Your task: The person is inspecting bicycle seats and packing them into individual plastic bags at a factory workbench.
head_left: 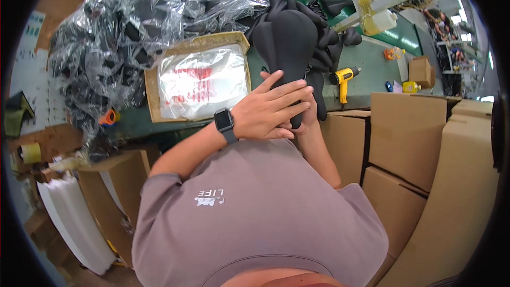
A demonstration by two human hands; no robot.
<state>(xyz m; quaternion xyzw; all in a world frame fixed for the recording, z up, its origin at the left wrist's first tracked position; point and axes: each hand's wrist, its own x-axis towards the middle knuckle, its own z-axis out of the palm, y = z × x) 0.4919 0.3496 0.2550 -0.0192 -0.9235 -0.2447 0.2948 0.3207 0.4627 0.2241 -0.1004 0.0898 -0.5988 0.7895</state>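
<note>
A black padded bicycle saddle (285,40) lies just in front of me, its wide end away from me and its narrow nose toward my body. My left hand (268,107), with a watch on the wrist, rests flat across the nose, its fingers stretched out to the right. Under it, my right hand (306,121) holds the nose from the right side; most of its fingers are hidden. Several more black saddles (319,53) are heaped behind and to the right of this one. Left of my hands sits an open cardboard box (152,95) holding clear plastic bags (204,82) with red print.
Saddles wrapped in clear plastic (133,26) pile up at the left. A yellow heat gun (344,77) lies on the green table (372,69), right of the saddles. Large cardboard boxes (406,133) stand close on my right. An orange tape roll (110,117) is at the left edge.
</note>
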